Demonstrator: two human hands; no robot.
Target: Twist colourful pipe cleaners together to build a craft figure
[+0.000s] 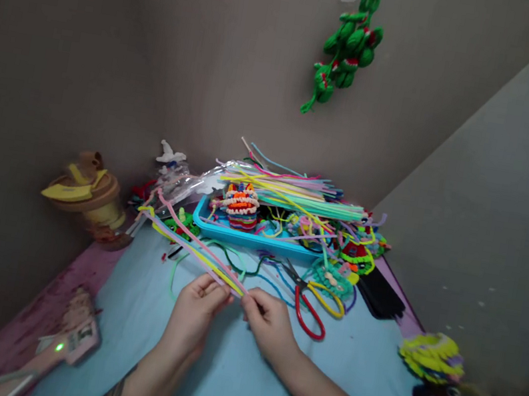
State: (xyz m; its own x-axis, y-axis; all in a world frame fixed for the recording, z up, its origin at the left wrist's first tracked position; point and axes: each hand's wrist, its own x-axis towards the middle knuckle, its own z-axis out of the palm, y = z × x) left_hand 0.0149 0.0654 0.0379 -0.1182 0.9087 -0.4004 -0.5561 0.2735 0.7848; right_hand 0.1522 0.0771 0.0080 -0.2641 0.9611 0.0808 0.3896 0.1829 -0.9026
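Pink, yellow and lilac pipe cleaners (199, 253) run in a loose bundle from the upper left down to both hands. My left hand (199, 305) is closed around the bundle near its lower end. Beside it, my right hand (269, 320) pinches the tips of the same pipe cleaners between thumb and fingers. At their far end the strands bend, with a yellow twist. To the right of my right hand lie scissors (311, 298) with one red and one yellow handle, blades slightly parted.
A blue tray (257, 243) at the back holds many coloured pipe cleaners (296, 193) and a striped fuzzy piece (241, 206). A teal fuzzy piece (331, 278) and a black phone-like object (380, 292) lie right. A brown pot (102, 198) stands left; green ornaments (354, 44) hang on the wall.
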